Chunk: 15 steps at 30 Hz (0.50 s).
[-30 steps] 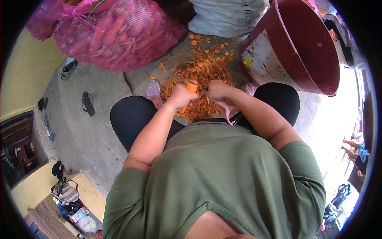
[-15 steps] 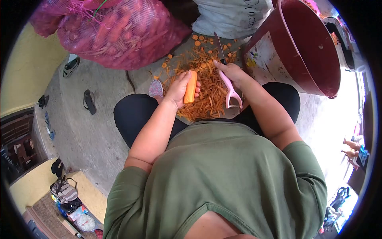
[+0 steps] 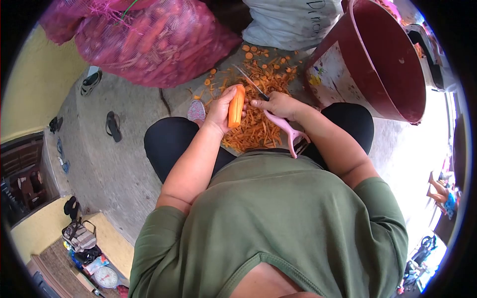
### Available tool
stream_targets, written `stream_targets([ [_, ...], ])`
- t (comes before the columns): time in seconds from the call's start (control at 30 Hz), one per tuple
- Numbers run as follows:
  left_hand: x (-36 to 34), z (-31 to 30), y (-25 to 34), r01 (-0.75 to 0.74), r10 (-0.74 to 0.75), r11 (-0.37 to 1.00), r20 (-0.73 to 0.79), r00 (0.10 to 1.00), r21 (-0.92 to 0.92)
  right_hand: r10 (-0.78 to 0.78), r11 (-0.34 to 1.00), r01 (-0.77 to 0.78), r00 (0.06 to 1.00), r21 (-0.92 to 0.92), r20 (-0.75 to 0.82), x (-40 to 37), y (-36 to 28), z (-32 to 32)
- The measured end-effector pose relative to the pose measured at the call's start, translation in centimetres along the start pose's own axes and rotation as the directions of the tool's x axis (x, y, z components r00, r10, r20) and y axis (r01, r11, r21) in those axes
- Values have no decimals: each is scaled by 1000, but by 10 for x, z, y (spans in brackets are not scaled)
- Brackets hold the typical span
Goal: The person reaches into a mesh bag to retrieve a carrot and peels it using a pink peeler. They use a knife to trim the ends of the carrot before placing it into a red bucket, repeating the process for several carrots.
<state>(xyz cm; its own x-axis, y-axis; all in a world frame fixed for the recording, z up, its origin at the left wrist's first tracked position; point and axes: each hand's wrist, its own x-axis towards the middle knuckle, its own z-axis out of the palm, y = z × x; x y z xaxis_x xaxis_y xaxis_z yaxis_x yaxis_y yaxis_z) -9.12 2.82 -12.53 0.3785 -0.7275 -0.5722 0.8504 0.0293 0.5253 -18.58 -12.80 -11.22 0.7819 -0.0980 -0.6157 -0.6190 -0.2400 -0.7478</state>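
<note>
In my left hand [image 3: 220, 108], closed round it, is a peeled orange carrot [image 3: 236, 110] held nearly upright, with a dark line along its face. My right hand [image 3: 281, 106] is closed on two tools at once. One is a knife [image 3: 252, 83] with a dark handle, its blade pointing up and left beyond the carrot. The other is a pink peeler [image 3: 284, 127], whose forked head hangs toward my lap. Below both hands a heap of carrot peelings [image 3: 258, 134] covers the floor, with cut carrot ends [image 3: 249, 55] scattered at its far side.
A pink mesh sack of carrots [image 3: 159, 47] lies at the far left, beside a white sack [image 3: 288, 25]. To the right stands a large maroon bucket [image 3: 343, 74], tilted in view. Sandals [image 3: 113, 126] lie on the concrete floor at left; a dial scale [image 3: 105, 276] sits at lower left.
My right hand has moved left, closer to the carrot. The knife blade has swung to point up-left, and the peeler's head has turned down and right. My left hand has barely moved.
</note>
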Motion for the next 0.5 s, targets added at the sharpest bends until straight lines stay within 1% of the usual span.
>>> stream_targets([
  [0.1,0,-4,2,2,0,1000,68,998,-28,38,989,-41,999,-140,-23,15,10,2],
  [0.2,4,-11,1,59,-60,998,7,998,36,27,992,-44,989,-115,-149,5,-2,-5],
  [0.23,5,-12,1,30,-28,998,-30,999,61,82,993,-94,984,-67,-161,5,-7,-8],
  [0.3,8,-11,-2,-25,37,993,-104,994,115,98,995,-92,985,46,-145,7,-4,-9],
  [0.33,9,-10,-3,-71,82,994,-125,989,89,104,991,-91,985,103,-136,9,-2,-10],
  [0.4,10,-8,-5,-164,168,986,-169,971,40,105,973,-89,992,212,-65,18,9,-5],
  [0.43,10,-7,-4,-174,176,984,-172,969,27,102,960,-91,994,265,-29,21,13,-4],
  [0.5,7,-4,-1,-194,191,981,-179,965,2,114,947,-106,993,302,-9,18,11,-3],
])
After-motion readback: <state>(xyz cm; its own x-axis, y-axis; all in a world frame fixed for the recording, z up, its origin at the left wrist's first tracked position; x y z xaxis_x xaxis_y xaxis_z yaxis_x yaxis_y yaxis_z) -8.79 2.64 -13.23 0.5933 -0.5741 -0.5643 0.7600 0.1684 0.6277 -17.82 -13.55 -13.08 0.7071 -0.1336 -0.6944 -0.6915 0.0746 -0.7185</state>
